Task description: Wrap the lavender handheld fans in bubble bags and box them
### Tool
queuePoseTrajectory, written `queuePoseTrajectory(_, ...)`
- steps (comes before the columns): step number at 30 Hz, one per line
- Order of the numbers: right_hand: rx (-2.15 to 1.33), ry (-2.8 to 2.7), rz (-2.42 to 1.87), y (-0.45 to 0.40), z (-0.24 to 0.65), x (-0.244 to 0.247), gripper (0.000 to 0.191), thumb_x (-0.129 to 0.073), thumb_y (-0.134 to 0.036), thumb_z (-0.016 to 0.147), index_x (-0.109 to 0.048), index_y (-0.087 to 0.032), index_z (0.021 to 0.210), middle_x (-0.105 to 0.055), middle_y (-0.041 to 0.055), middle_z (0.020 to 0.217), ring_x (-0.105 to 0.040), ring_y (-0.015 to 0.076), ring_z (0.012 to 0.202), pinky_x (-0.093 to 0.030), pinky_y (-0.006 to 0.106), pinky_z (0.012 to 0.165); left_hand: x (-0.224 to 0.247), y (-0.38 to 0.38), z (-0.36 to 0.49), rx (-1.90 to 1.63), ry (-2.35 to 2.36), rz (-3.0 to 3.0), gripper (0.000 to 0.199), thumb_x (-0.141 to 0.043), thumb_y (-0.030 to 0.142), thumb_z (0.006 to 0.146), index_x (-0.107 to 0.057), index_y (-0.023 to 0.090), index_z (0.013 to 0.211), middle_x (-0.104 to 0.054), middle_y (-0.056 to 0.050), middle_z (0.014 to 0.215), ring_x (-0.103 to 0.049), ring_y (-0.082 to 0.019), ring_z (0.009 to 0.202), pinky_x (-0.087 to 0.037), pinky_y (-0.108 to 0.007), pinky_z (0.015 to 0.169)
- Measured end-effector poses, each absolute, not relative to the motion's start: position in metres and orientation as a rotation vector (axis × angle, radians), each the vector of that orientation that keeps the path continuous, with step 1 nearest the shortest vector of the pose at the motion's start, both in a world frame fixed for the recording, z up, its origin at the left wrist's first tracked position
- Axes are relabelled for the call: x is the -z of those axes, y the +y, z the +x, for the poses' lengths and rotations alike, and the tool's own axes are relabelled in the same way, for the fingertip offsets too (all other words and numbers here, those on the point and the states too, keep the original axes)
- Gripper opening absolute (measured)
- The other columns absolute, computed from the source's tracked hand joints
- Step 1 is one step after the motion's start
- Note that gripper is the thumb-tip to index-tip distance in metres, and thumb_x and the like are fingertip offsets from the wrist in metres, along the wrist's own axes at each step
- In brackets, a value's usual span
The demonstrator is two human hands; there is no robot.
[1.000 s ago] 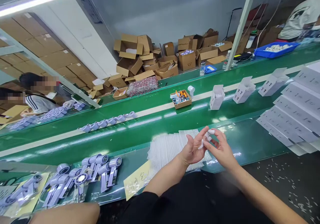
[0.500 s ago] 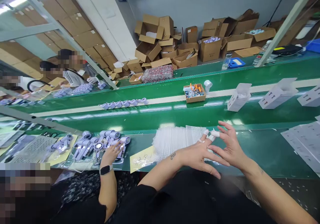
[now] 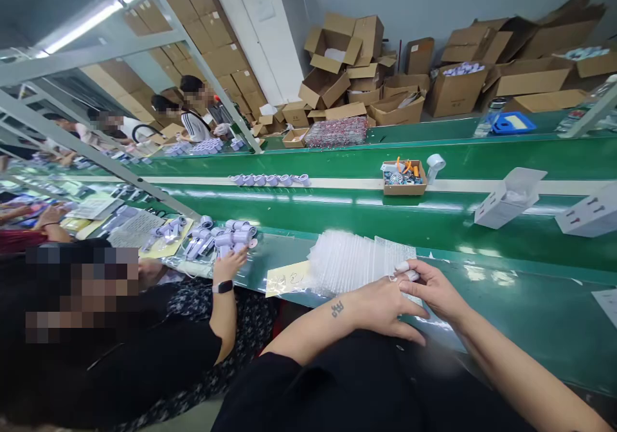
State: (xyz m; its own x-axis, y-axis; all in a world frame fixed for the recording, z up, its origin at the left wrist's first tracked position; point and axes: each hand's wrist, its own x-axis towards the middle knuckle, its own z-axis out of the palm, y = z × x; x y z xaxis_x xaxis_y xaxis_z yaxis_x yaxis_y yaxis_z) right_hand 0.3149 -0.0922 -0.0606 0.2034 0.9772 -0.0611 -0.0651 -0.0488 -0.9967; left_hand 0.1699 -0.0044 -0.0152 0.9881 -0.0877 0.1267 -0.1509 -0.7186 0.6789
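My left hand (image 3: 385, 306) reaches over the near edge of the bench with its fingers stretched out and holds nothing. White wraps (image 3: 409, 275) cover its fingertips. The thumb and fingers of my right hand (image 3: 436, 289) are closed on a wrapped fingertip of the left. Just beyond both hands lies a fanned stack of clear bubble-wrap bags (image 3: 344, 261), partly covered by my left hand. A yellow paper with handwriting (image 3: 288, 279) sticks out at the stack's left side.
To the left, a co-worker's hand (image 3: 230, 263) touches a pile of lilac handheld fans (image 3: 219, 236). Across the green conveyor (image 3: 337, 210) stand a small carton of parts (image 3: 403, 188), a white fan (image 3: 435, 165) and white boxes (image 3: 508, 200). Cardboard boxes (image 3: 332, 49) are heaped behind.
My right hand's raised, spread fingers have closed on the left hand's wrapped fingertip. The view has turned left, and the co-worker's hand has shifted among the fans.
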Motion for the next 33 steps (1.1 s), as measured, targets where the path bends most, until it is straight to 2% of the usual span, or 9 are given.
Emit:
queuePoseTrajectory(6,-0.897,-1.363,-1.278,-0.098,0.318,0.059,0.016,-0.057,-0.033,0.082,-0.067,-0.026,0.092,-0.056,0.0052,0.092,-0.054,0.0189,0.088,-0.046,0.035,0.081,0.017,-0.008,0.167,-0.062,-0.095,2.424,0.026,-0.057,0.046,0.079,-0.067,0.033,0.099,-0.064,-0.005,0.099,-0.051,-0.027,0.108,-0.038,-0.037,0.092)
queuePoseTrajectory(10,-0.731,-1.481,-1.298,-0.102,0.316,0.063,0.013,-0.053,-0.028,0.084,-0.064,-0.027,0.090,-0.055,0.0061,0.098,-0.053,0.0213,0.098,-0.044,0.040,0.088,0.016,-0.010,0.165,-0.098,-0.136,2.438,0.028,-0.060,0.044,0.079,-0.067,0.031,0.102,-0.061,-0.007,0.111,-0.048,-0.027,0.113,-0.036,-0.036,0.095)
queuePoseTrajectory(15,-0.449,-1.660,-1.341,-0.104,0.317,0.070,0.019,-0.055,-0.024,0.080,-0.060,-0.029,0.098,-0.059,0.0055,0.107,-0.046,0.0265,0.113,-0.033,0.052,0.099,0.017,-0.013,0.162,-0.098,-0.042,2.427,0.024,-0.065,0.040,0.075,-0.068,0.033,0.098,-0.065,-0.005,0.099,-0.053,-0.028,0.106,-0.037,-0.040,0.094)
queuePoseTrajectory(18,-0.361,-1.718,-1.315,-0.104,0.318,0.072,0.025,-0.056,-0.021,0.080,-0.060,-0.029,0.103,-0.061,0.0047,0.107,-0.046,0.0260,0.114,-0.029,0.054,0.103,0.020,-0.017,0.161,-0.140,-0.003,2.400,0.022,-0.067,0.038,0.074,-0.068,0.032,0.096,-0.065,-0.005,0.097,-0.053,-0.028,0.106,-0.035,-0.042,0.095)
queuePoseTrajectory(21,-0.347,-1.725,-1.243,-0.103,0.317,0.075,0.020,-0.055,-0.019,0.080,-0.063,-0.029,0.095,-0.063,0.0038,0.102,-0.051,0.0239,0.108,-0.031,0.053,0.103,0.024,-0.020,0.160,-0.066,-0.024,2.462,0.022,-0.067,0.038,0.074,-0.068,0.030,0.095,-0.065,-0.005,0.092,-0.056,-0.028,0.098,-0.039,-0.040,0.089)
queuePoseTrajectory(25,-0.440,-1.718,-1.183,-0.104,0.312,0.081,0.020,-0.053,-0.019,0.081,-0.062,-0.030,0.095,-0.065,0.0030,0.097,-0.056,0.0218,0.099,-0.036,0.052,0.101,0.027,-0.021,0.158,-0.076,-0.047,2.544,0.018,-0.067,0.040,0.073,-0.068,0.028,0.087,-0.065,-0.005,0.088,-0.057,-0.026,0.093,-0.040,-0.036,0.085)
queuePoseTrajectory(30,-0.591,-1.651,-1.278,-0.102,0.309,0.079,0.018,-0.050,-0.025,0.084,-0.061,-0.027,0.097,-0.062,0.0071,0.105,-0.056,0.0230,0.099,-0.047,0.043,0.087,0.028,-0.022,0.154,-0.040,0.036,2.597,0.022,-0.065,0.044,0.075,-0.068,0.029,0.091,-0.065,-0.004,0.088,-0.059,-0.024,0.087,-0.043,-0.032,0.077)
queuePoseTrajectory(33,-0.640,-1.685,-1.240,-0.100,0.309,0.077,0.017,-0.050,-0.025,0.084,-0.063,-0.027,0.095,-0.062,0.0069,0.099,-0.057,0.0221,0.093,-0.049,0.040,0.082,0.031,-0.023,0.152,0.004,0.047,2.598,0.025,-0.065,0.046,0.075,-0.067,0.030,0.093,-0.065,-0.003,0.083,-0.060,-0.022,0.079,-0.043,-0.031,0.075)
